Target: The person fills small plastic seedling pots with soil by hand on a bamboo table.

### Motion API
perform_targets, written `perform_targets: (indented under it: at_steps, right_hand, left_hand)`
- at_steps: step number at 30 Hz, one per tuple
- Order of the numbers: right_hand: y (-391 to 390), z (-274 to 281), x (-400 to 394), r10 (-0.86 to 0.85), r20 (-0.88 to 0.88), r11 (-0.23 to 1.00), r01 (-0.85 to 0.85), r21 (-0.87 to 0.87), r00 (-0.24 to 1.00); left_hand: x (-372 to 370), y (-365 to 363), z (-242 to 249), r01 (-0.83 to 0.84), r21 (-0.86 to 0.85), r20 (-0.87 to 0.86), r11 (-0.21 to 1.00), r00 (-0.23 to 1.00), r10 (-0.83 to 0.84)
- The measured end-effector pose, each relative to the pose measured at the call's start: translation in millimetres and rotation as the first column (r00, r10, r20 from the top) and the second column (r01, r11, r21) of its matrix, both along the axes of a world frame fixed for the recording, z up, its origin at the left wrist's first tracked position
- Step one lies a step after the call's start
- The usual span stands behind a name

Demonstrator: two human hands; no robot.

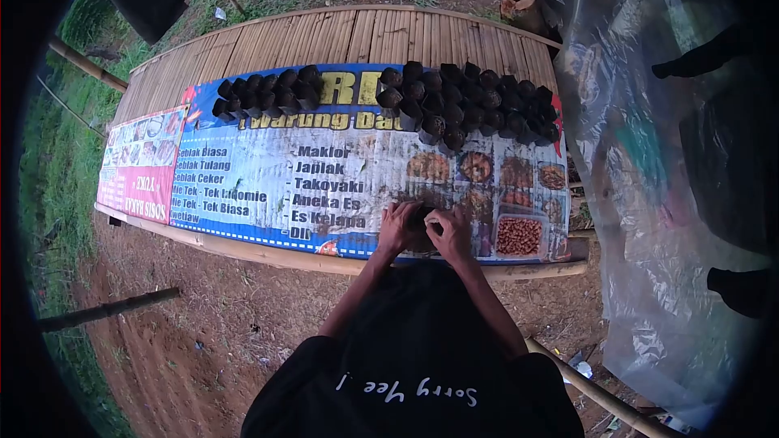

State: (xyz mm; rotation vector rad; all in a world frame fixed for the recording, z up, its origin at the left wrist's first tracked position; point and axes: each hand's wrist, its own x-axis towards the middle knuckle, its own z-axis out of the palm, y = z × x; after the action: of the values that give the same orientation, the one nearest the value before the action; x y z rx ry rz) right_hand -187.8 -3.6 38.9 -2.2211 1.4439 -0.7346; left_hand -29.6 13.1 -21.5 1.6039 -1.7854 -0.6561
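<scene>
My left hand (396, 229) is wrapped against the side of a small black plastic nursery bag (419, 216) at the near edge of the table. Over the same bag, my right hand (450, 233) is curled with thumb and index finger pinched together; whatever lies in the pinch is too small to see. Right of it sits a clear plastic box (501, 253) of reddish-brown seeds (520, 236). Toward the far side stand many more black nursery bags filled with soil, a larger group (453, 113) at the right and a smaller group (268, 92) at the left.
A printed banner (235, 162) with food pictures covers the bamboo table (324, 36). Clear plastic sheeting (641, 276) hangs along the right. Bamboo poles (109, 308) stick in at the left, and a cut log (523, 6) lies beyond the table.
</scene>
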Motion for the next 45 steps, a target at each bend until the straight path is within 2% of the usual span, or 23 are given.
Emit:
perform_targets:
  at_steps: [1, 5, 7, 8, 10, 14, 16, 20, 22, 25, 29, 31, 32, 36, 39, 41, 45]
  right_hand:
    - [2, 0, -2, 0.009, 0.011, 0.999, -0.009, 0.04, 1.0]
    - [1, 8, -1, -0.044, 0.027, 0.999, 0.044, -0.002, 0.999]
    - [-1, 7, 2, 0.002, 0.146, 0.999, -0.007, 0.034, 0.989]
    - [0, 8, 3, 0.003, 0.145, 0.999, -0.008, 0.034, 0.989]
    - [-1, 5, 4, 0.031, 0.021, 0.999, -0.03, -0.026, 0.999]
    - [-2, 6, -5, 0.064, -0.059, 0.997, -0.067, -0.043, 0.996]
    - [-3, 12, -5, -0.011, 0.036, 0.996, 0.014, -0.084, 0.999]
    - [-2, 7, 0, -0.034, 0.04, 0.998, 0.036, -0.048, 0.999]
    - [2, 2, 3, -0.005, 0.131, 0.998, -0.004, 0.07, 0.991]
    - [4, 4, 2, -0.044, 0.138, 0.987, 0.022, 0.159, 0.989]
    - [-4, 10, 4, -0.084, 0.181, 0.99, 0.061, 0.13, 0.98]
    - [-5, 8, 3, -0.066, 0.057, 0.998, 0.064, 0.029, 0.996]
    - [-2, 6, 5, -0.069, 0.06, 0.997, 0.067, 0.029, 0.996]
    - [1, 0, 6, -0.016, 0.134, 0.993, -0.001, 0.121, 0.991]
    - [-3, 7, 5, -0.093, 0.219, 0.994, 0.08, 0.069, 0.971]
    - [-3, 3, 1, -0.072, 0.084, 0.997, 0.074, -0.02, 0.994]
    - [3, -1, 8, -0.028, 0.054, 0.998, 0.025, 0.054, 0.998]
  left_hand:
    - [-1, 2, 4, -0.001, 0.003, -0.005, 1.0, 1.0, 0.001]
    - [3, -6, 8, 0.063, -0.054, 0.006, 0.997, 0.998, -0.063]
    - [4, -10, -4, 0.094, -0.075, 0.042, 0.993, 0.995, -0.092]
    - [4, -12, -10, 0.113, -0.073, 0.046, 0.991, 0.993, -0.11]
    - [4, -15, -5, 0.13, -0.074, 0.051, 0.989, 0.991, -0.127]
    - [3, -14, 0, 0.127, -0.057, 0.01, 0.99, 0.992, -0.126]
    - [2, -13, 0, 0.118, -0.063, 0.012, 0.991, 0.993, -0.118]
    - [2, -13, -10, 0.103, -0.088, -0.004, 0.991, 0.995, -0.104]
    - [1, -13, -11, 0.101, -0.087, -0.005, 0.991, 0.995, -0.102]
    - [2, -11, -12, 0.103, -0.082, -0.011, 0.991, 0.994, -0.104]
    - [3, -13, -10, 0.103, -0.075, -0.014, 0.992, 0.994, -0.104]
    - [3, -10, -5, 0.112, -0.078, -0.003, 0.991, 0.994, -0.113]
    - [2, -10, -2, 0.115, -0.063, -0.022, 0.991, 0.993, -0.116]
    - [3, -13, -1, 0.117, -0.075, -0.025, 0.99, 0.993, -0.12]
    - [6, -13, 3, 0.157, -0.034, 0.008, 0.987, 0.988, -0.157]
    - [12, -14, 10, 0.195, -0.034, 0.028, 0.98, 0.981, -0.194]
    - [19, -19, -5, 0.254, -0.063, 0.096, 0.965, 0.964, -0.247]
